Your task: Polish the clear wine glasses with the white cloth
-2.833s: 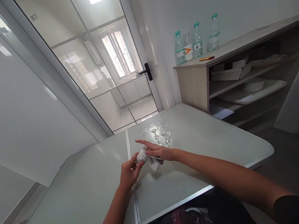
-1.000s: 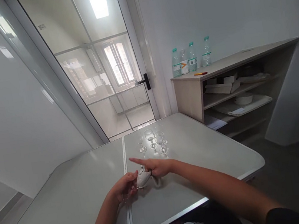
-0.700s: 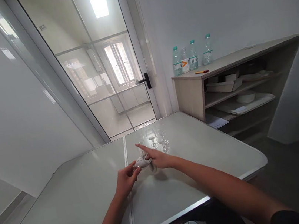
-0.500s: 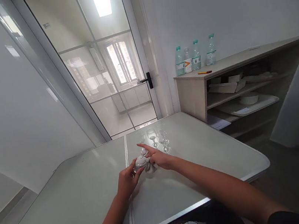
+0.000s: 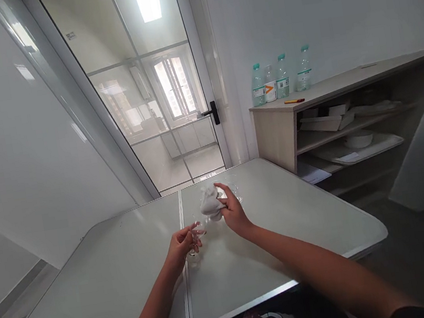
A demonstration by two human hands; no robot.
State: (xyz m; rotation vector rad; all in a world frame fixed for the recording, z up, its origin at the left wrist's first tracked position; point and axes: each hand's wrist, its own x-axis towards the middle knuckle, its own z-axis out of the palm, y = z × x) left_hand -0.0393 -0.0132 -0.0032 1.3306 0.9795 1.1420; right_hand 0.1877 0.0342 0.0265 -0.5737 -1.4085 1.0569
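A small clear stemmed glass (image 5: 199,228) is in my left hand (image 5: 181,246), fingers closed around it, its foot low near the seam of the table. My right hand (image 5: 236,213) grips a bunched white cloth (image 5: 210,203), raised to the right of the glass and apart from it. Behind the cloth stand more clear glasses (image 5: 236,190), mostly covered by the cloth and my right hand.
The pale table (image 5: 283,212) has a metal seam (image 5: 187,290) running across it. At the right stands a shelf unit (image 5: 274,133) with several plastic bottles (image 5: 283,76) and a yellow-red pen-like object (image 5: 294,101) on top. Beyond the table is a glass door (image 5: 107,95).
The cloth has come off the glass. My right hand has lifted it up and away to the right, while my left hand keeps the glass at nearly the same spot.
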